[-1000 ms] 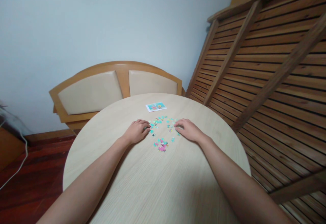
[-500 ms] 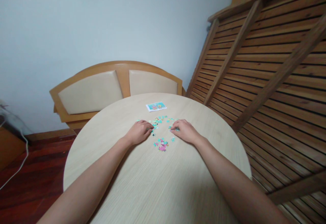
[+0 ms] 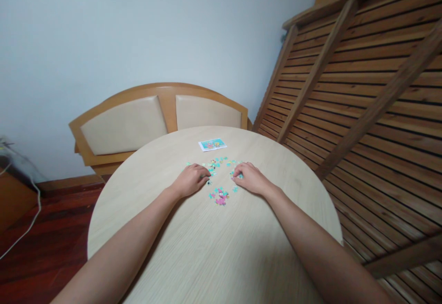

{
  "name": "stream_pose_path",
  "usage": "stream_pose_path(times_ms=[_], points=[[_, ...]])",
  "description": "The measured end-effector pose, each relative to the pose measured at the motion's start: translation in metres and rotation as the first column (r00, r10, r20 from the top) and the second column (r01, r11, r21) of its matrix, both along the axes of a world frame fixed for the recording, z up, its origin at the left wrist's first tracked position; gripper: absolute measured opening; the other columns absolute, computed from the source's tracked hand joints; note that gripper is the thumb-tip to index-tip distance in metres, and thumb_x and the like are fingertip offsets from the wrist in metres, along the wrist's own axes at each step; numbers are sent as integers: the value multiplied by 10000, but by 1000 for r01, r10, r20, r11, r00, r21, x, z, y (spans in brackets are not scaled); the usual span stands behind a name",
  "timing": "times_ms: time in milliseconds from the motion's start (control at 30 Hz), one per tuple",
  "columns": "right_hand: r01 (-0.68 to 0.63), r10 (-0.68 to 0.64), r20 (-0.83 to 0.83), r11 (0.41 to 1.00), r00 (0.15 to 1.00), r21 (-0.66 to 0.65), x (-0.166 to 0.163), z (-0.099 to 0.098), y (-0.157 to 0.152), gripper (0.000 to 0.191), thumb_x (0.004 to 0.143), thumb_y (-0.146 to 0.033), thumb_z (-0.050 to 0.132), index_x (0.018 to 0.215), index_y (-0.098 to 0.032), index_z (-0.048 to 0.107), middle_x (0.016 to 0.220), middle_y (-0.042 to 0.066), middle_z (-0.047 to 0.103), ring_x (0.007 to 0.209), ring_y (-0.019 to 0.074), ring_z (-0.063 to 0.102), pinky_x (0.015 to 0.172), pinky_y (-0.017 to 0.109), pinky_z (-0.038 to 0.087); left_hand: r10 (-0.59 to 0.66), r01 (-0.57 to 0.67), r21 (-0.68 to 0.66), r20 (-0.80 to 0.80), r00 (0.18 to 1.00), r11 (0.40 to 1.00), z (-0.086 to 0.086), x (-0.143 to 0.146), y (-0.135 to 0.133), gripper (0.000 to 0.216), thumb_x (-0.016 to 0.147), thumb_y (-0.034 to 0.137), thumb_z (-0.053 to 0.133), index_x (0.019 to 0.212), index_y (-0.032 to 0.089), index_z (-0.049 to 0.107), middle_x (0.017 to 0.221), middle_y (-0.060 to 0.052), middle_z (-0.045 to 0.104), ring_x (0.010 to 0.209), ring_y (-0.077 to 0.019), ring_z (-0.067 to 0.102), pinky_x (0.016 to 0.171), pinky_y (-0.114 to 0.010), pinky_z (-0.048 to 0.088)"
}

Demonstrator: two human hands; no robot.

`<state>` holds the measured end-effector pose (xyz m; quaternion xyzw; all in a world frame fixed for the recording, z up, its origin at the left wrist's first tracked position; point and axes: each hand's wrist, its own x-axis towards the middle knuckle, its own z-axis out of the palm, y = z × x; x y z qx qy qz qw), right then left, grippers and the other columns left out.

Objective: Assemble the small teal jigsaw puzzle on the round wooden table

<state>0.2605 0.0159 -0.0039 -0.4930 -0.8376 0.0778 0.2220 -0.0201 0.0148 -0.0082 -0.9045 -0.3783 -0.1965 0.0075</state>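
Small jigsaw puzzle pieces in turquoise, pink and yellow lie on the round pale table [image 3: 214, 248]. My left hand [image 3: 191, 179] rests at the left of the scattered pieces [image 3: 217, 162], fingers curled and thumb close to them; anything between the fingertips is hidden. Across from it, my right hand [image 3: 251, 178] has thumb and index finger bent together at a small puzzle piece [image 3: 232, 178]. Nearer to me, between the hands, is a cluster of pink and turquoise pieces [image 3: 221, 197]. A dark-spotted piece [image 3: 209, 183] lies just by my left thumb.
Beyond the pieces lies a picture card [image 3: 212, 145] with cartoon figures on turquoise. A headboard with cream panels [image 3: 124, 124] stands behind the table against the wall. Wooden slats [image 3: 345, 87] lean at the right. A white cable [image 3: 32, 216] hangs at the left.
My left hand has shifted very slightly to the right, its fingertips a little differently placed by the pieces. My right fingers have moved slightly; the pink cluster looks unchanged.
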Motion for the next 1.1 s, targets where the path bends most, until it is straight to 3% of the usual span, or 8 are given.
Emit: stream_pose_path(times_ms=[133,367,500,633,833,1100], points=[[-32,32,-1,999,999,5,-2,1,-1,77,822,-277,675,829,-208,710,1055,72,700,1032,230,609,973,367,420,24,-23,-22,25,999,999,3,10,-5,179,953,305,574,983,207,721,1013,-53,737,975,-216,640,934,-350,458],[-71,73,-30,996,997,49,-7,4,-6,63,822,-206,667,873,-215,701,1074,62,687,1066,237,583,982,396,404,70,-68,-74,24,997,995,9,30,-18,162,913,183,590,974,213,737,972,-44,742,936,-216,638,893,-324,465],[-149,150,-10,987,989,66,-12,8,-11,76,835,-193,664,894,-216,704,1092,64,673,1096,241,570,990,408,388,82,-82,-76,3,997,994,9,36,-22,184,940,285,582,988,211,744,950,-62,733,922,-224,646,890,-336,465],[-231,232,-10,972,973,43,-17,12,-17,94,868,-294,676,920,-221,705,1084,65,667,1111,241,558,996,413,380,92,-93,-79,-16,996,992,10,37,-22,220,916,364,604,989,213,747,930,-77,725,914,-243,646,877,-351,472],[-309,310,-23,951,951,10,-20,13,-21,209,859,-415,697,962,-234,697,1069,55,669,1107,241,552,1011,412,374,47,-51,-125,-40,998,991,15,27,-18,259,855,170,559,1010,225,760,970,-73,741,935,-238,656,890,-336,483],[-400,399,-50,916,916,-29,-22,13,-23,287,857,-463,688,1047,-249,708,1121,59,665,1124,238,549,1026,390,389,82,-82,-117,-1,997,990,12,28,-16,202,924,304,581,974,230,763,912,-72,730,900,-231,651,858,-331,478]])
